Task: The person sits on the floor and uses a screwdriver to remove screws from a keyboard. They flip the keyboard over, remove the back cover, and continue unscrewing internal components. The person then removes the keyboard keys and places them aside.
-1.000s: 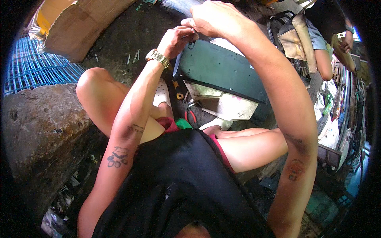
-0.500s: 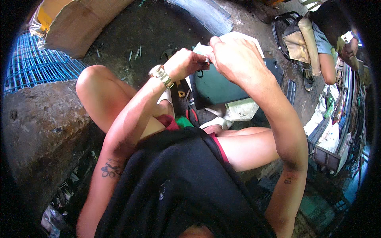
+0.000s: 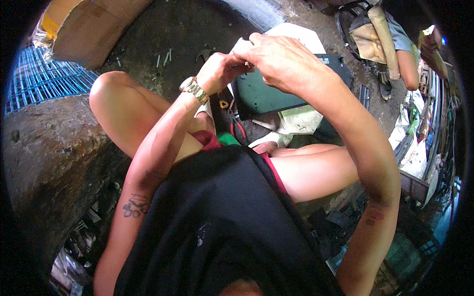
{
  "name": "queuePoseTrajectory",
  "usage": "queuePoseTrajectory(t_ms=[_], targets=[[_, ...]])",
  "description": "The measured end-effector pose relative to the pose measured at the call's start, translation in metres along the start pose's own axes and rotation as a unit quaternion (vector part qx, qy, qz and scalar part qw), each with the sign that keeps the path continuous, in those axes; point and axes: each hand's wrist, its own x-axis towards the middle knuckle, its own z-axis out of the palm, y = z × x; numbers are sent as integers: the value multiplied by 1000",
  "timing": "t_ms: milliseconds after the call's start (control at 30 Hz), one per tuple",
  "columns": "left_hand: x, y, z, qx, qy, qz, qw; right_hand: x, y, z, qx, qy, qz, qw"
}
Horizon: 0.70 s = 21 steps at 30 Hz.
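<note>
Both hands meet high in the middle of the view, around a small pale, flat piece that is mostly covered by fingers. My left hand, below a gold wristwatch, pinches its lower side with thumb and fingers. Across its upper right comes my right hand, fingers bent and closed on the same piece. What the piece is cannot be made out. Beneath the hands lies a dark green-grey flat panel, on top of white sheet-like pieces. Red-handled pliers lie by my feet.
At the left stand a stone-like block, blue wire mesh and a cardboard sheet. Long metal strips are stacked at the right. Another person is at the upper right. A hammer-like tool lies on the floor.
Both hands have shifted slightly up and to the left in the picture with the pale piece. The right fingers now cover more of it. The whole view has shifted a little.
</note>
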Motion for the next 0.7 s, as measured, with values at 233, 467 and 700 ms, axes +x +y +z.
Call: queuePoseTrajectory(t_ms=[233,467,700], targets=[[0,-19,17,-114,42,-19,992,4,-4,-5,-30,-90,84,992],[0,1,8,-52,36,22,998,1,-6,-4,-72,-150,153,974],[-3,0,8,18,60,64,996,-2,-9,-3,-57,-108,37,992]])
